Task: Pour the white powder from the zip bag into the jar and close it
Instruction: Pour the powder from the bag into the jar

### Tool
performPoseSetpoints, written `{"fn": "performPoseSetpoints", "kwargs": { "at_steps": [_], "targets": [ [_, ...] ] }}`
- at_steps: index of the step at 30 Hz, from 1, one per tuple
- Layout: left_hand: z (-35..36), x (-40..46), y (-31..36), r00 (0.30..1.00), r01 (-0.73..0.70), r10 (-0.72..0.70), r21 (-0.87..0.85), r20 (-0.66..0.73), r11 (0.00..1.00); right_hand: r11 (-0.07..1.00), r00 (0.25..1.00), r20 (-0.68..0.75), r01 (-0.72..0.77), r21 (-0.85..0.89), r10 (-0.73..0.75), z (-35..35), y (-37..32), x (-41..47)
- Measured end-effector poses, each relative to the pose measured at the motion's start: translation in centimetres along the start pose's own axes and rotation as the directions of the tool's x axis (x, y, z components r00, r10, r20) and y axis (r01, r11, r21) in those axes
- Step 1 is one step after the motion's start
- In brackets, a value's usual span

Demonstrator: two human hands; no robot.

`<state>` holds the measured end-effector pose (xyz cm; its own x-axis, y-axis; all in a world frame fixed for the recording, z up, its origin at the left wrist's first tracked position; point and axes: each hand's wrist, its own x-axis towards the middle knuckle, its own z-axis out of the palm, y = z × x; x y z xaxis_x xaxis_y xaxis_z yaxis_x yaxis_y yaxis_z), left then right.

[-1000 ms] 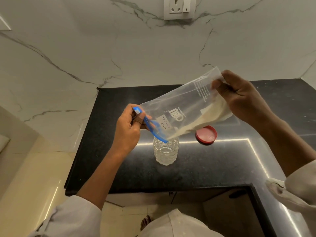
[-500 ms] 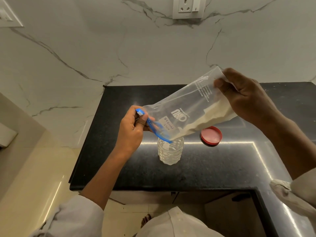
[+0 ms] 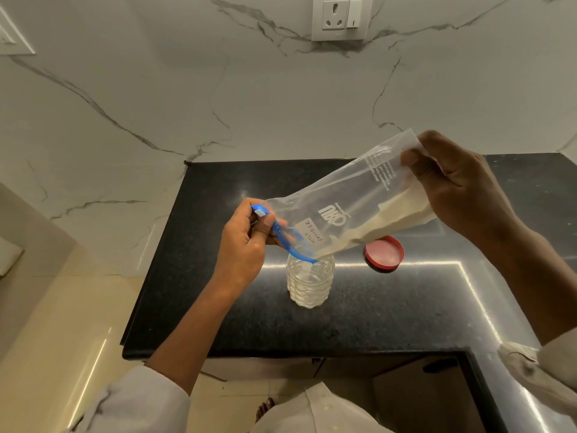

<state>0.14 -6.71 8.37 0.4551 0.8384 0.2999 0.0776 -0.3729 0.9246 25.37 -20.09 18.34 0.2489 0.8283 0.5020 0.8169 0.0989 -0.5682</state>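
Clear plastic forms the zip bag [image 3: 352, 198], held tilted above the counter [image 3: 359, 323] with its blue zip mouth [image 3: 281, 237] lowest, right over the open jar [image 3: 309, 281]. White powder [image 3: 396, 215] lies along the bag's lower side, sloping toward the mouth; the jar's ribbed base shows some pale powder. The left hand [image 3: 246, 242] pinches the blue zip end, and the right hand [image 3: 459, 189] grips the bag's raised bottom corner. A red lid [image 3: 384, 253] lies flat on the counter just right of the jar, partly behind the bag. A wall socket [image 3: 339, 17] sits on the marble wall behind.
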Motion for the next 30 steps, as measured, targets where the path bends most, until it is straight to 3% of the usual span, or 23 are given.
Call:
{"fn": "performPoseSetpoints", "kwargs": {
  "at_steps": [15,30],
  "targets": [
    [-0.1,0.2,-1.1,1.000,0.025,-0.025,0.007,0.003,1.000,0.991,0.992,-0.067,0.100,-0.092,-0.107,1.0,-0.5,0.3],
    [-0.1,0.1,-2.5,0.995,0.095,-0.095,0.017,-0.013,0.995,0.990,0.994,-0.049,0.094,-0.106,-0.099,2.1,-1.2,0.2]
  ]
}}
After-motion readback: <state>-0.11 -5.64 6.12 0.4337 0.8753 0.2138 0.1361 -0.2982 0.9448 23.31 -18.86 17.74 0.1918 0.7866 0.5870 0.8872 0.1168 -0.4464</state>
